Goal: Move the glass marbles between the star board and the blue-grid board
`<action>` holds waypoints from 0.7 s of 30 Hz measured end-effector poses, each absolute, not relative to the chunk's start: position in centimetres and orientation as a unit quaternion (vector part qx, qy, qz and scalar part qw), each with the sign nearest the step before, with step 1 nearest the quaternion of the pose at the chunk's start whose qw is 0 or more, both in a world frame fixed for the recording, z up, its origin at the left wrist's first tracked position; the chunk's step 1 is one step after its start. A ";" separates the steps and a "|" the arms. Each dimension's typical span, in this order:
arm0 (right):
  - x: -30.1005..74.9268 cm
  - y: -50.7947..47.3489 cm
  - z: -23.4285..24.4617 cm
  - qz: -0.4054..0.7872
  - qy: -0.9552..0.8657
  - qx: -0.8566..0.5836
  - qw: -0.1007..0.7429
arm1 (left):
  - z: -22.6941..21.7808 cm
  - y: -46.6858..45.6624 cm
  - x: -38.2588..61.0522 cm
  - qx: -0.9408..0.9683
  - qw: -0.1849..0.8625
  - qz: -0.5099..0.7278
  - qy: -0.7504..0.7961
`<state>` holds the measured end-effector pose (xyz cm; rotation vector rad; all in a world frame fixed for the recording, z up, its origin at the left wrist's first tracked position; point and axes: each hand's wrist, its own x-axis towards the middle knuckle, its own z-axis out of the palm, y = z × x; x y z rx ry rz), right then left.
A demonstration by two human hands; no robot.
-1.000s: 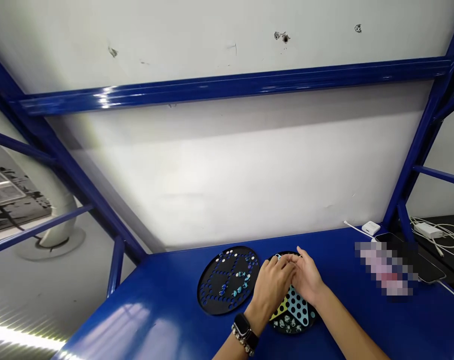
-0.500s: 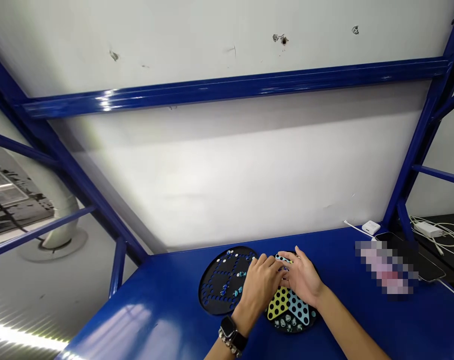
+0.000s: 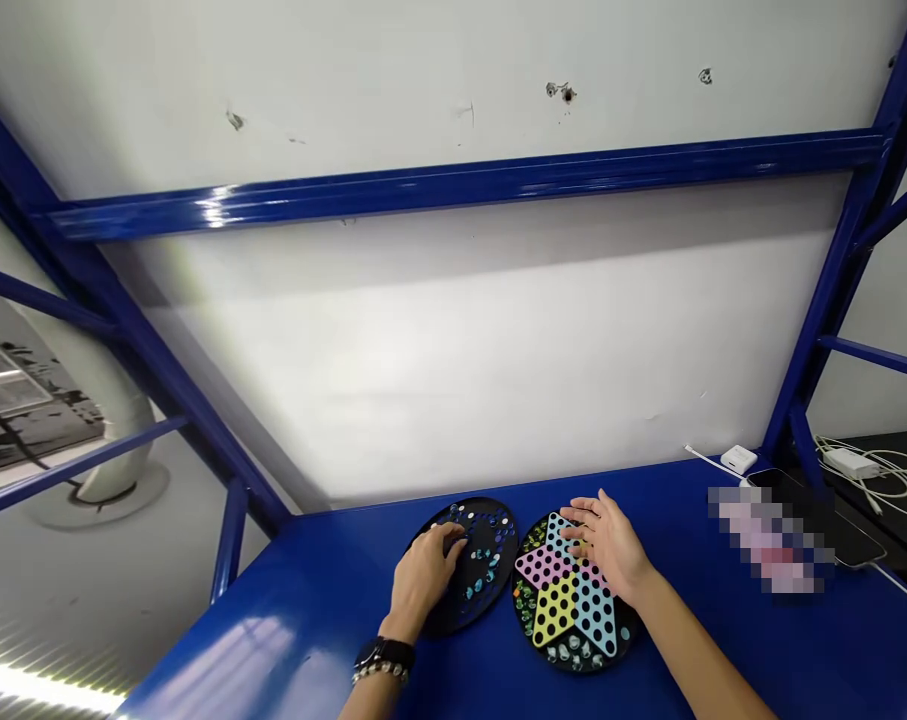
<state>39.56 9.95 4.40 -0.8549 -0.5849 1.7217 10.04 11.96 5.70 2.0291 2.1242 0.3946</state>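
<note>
My left hand (image 3: 423, 572), with a dark watch and a beaded bracelet at the wrist, is over the left side of a round black board (image 3: 490, 596) with holes. Its thumb and fingertips come together low over that board; whatever they pinch is hidden. Several blue, teal and white glass marbles (image 3: 490, 575) lie on the board. Above the right part of a Chinese checkers board (image 3: 544, 612) is my right hand (image 3: 610, 548), palm facing left, fingers apart and holding nothing. That board bears a star in yellow, pink and light blue, with clear marbles (image 3: 575, 655) and green ones in its rim pockets.
Both boards lie on a blue table (image 3: 310, 590) against a pale wall. To the right are a phone (image 3: 847, 535), a blurred-out item (image 3: 764, 540), a white charger (image 3: 738, 459) and cables. A blue metal frame (image 3: 468, 185) crosses the wall and flanks both sides.
My left hand has moved left from beside my right hand to the black holed board, uncovering much of the star. The right hand has stayed over its board.
</note>
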 end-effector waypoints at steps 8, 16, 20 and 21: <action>42.6 12.0 2.8 0.550 -0.301 -0.475 0.618 | 7.4 11.2 14.4 0.732 0.133 0.194 0.640; 43.2 12.6 1.7 0.478 -0.367 -0.529 0.597 | 6.7 11.7 21.1 0.824 0.065 0.009 0.563; 43.1 12.7 1.4 0.472 -0.377 -0.523 0.602 | 7.4 11.5 21.4 0.830 0.062 0.009 0.554; 43.1 12.7 1.4 0.475 -0.376 -0.519 0.603 | 7.8 11.0 21.4 0.831 0.071 0.018 0.551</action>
